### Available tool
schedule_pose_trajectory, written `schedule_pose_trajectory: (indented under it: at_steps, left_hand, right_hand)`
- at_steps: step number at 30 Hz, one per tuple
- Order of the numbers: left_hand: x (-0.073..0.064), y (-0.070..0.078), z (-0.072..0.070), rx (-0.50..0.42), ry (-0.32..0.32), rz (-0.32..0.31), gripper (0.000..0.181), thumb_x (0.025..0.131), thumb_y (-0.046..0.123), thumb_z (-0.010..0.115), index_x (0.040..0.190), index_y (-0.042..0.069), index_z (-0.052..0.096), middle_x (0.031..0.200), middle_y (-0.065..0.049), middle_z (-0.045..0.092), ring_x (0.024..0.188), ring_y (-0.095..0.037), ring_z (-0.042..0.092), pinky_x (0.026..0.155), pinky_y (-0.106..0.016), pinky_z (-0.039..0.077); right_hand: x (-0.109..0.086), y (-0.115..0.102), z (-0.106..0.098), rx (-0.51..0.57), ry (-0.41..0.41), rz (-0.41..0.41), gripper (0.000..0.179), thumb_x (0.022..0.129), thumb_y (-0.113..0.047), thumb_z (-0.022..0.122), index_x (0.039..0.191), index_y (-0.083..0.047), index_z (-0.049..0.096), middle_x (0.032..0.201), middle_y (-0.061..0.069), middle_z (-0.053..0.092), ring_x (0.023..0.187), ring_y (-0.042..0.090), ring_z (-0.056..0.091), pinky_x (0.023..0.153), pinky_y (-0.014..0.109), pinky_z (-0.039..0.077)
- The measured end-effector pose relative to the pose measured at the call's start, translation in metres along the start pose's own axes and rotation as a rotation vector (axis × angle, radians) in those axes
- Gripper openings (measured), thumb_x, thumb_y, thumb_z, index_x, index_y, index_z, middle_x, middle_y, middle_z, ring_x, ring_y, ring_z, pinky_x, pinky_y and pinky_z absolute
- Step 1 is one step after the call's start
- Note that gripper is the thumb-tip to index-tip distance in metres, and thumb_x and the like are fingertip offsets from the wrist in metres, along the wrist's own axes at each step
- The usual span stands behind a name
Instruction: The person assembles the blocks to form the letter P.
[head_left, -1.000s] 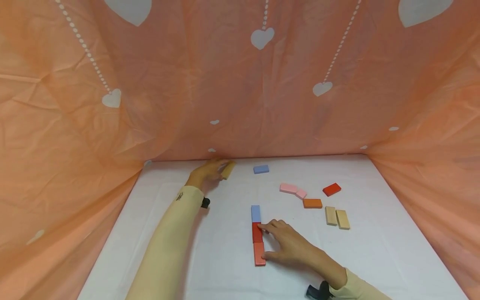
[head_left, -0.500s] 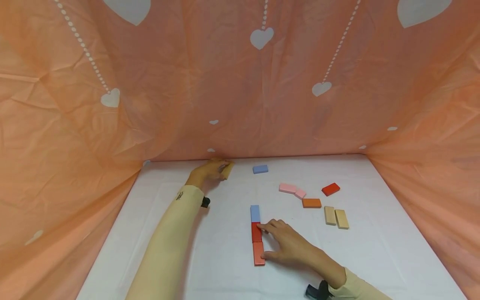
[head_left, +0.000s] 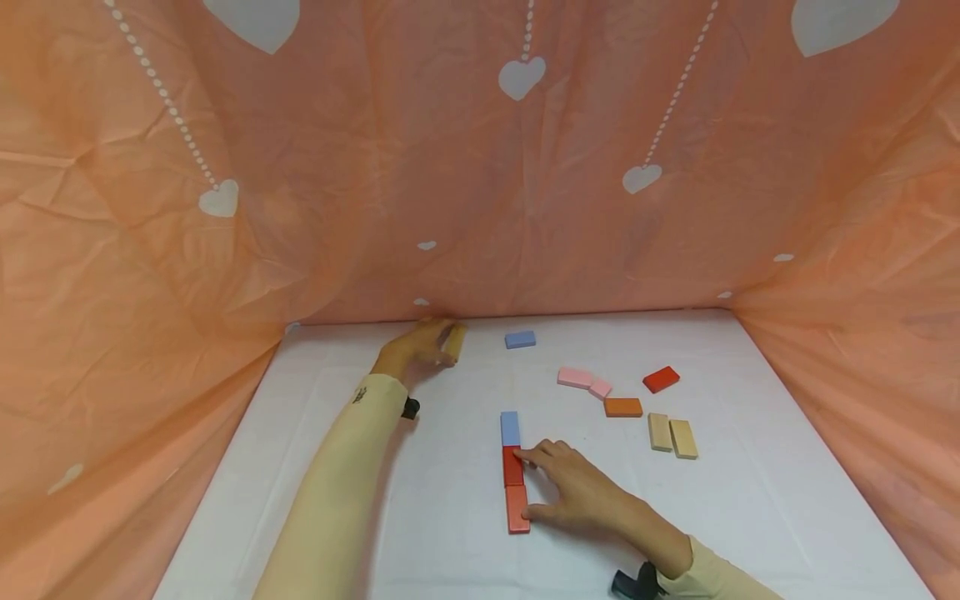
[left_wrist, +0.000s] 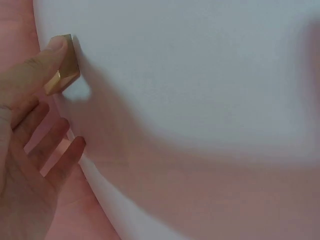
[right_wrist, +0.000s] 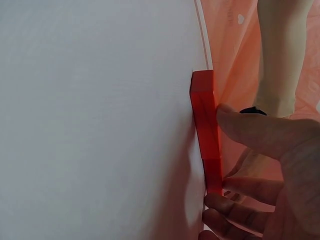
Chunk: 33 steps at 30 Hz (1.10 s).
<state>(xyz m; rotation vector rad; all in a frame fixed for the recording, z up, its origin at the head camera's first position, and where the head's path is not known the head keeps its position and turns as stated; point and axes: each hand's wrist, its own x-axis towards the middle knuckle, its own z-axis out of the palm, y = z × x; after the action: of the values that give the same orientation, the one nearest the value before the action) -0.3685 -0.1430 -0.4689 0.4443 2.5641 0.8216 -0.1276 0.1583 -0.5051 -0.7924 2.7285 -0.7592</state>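
Left hand (head_left: 414,346), out near the far edge of the white table (head_left: 435,517): you pinch a wooden block (head_left: 454,342) at the fingertips, thumb pressed on its face, the other fingers loosely spread beside it. Block sits off the hand's right side, tilted; cannot tell if it touches the table.

Right hand (head_left: 581,487), nearer you: thumb and forefinger well parted, fingers relaxed. Forefinger tip touches the red block (head_left: 513,468); thumb tip is against the coral block (head_left: 517,512). Both lie just left of your palm, in an end-to-end row with the pale blue block (head_left: 510,428) at its far end.

Far blue block (head_left: 520,340) lies right of your left hand. Orange block (head_left: 623,407) lies beyond your right.
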Motion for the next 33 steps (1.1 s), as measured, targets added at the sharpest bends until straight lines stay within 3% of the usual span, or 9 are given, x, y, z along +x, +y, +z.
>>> schedule_pose_trajectory:
  at_steps: [6,10,16,23,29,33]
  left_hand:
    - [-0.007,0.007,-0.002,0.189,0.017,0.064,0.087,0.098,0.02,0.08,0.17,0.012,0.032,0.178,-0.013,0.019,0.165,-0.037,0.011,0.129,-0.06,0.023]
    - [-0.008,0.011,-0.003,0.252,0.007,0.082,0.084,0.099,0.02,0.078,0.169,0.009,0.032,0.178,-0.016,0.019,0.165,-0.041,0.01,0.129,-0.061,0.023]
    - [-0.008,0.014,-0.002,0.256,-0.001,0.054,0.084,0.098,0.022,0.078,0.169,0.011,0.033,0.178,-0.016,0.018,0.164,-0.039,0.011,0.128,-0.061,0.025]
    - [-0.009,0.013,0.0,0.225,0.019,0.016,0.083,0.096,0.026,0.081,0.165,0.011,0.039,0.175,-0.016,0.025,0.161,-0.037,0.021,0.126,-0.059,0.03]
    - [-0.012,0.015,0.004,0.18,0.032,-0.025,0.092,0.094,0.033,0.084,0.166,0.009,0.033,0.179,-0.017,0.012,0.166,-0.036,0.008,0.128,-0.06,0.024]
    - [-0.015,0.016,0.008,0.162,0.065,-0.039,0.09,0.092,0.035,0.086,0.162,0.008,0.037,0.176,-0.015,0.02,0.165,-0.035,0.012,0.126,-0.06,0.029]
  right_hand:
    - [0.0,0.0,0.0,0.0,-0.002,0.001,0.079,0.088,-0.042,0.089,0.155,-0.016,0.057,0.133,-0.002,0.063,0.123,0.022,0.057,0.108,0.052,0.053]
    - [-0.001,0.001,0.0,0.011,-0.005,0.009,0.078,0.089,-0.043,0.088,0.155,-0.016,0.057,0.13,-0.005,0.062,0.123,0.02,0.057,0.109,0.051,0.052]
    - [0.0,0.001,-0.001,0.014,-0.025,0.032,0.078,0.089,-0.044,0.087,0.156,-0.017,0.056,0.132,-0.005,0.062,0.123,0.019,0.056,0.109,0.051,0.052]
    - [0.0,0.0,0.0,0.026,-0.036,0.043,0.079,0.089,-0.046,0.087,0.157,-0.018,0.056,0.133,-0.005,0.062,0.124,0.019,0.056,0.109,0.051,0.053]
    - [0.0,0.001,0.001,0.012,-0.019,0.03,0.079,0.089,-0.045,0.087,0.156,-0.018,0.056,0.133,-0.005,0.062,0.124,0.019,0.057,0.109,0.051,0.053]
    - [-0.001,0.002,0.001,0.008,-0.009,0.023,0.078,0.089,-0.044,0.087,0.156,-0.016,0.057,0.133,-0.004,0.063,0.123,0.02,0.057,0.109,0.051,0.053]
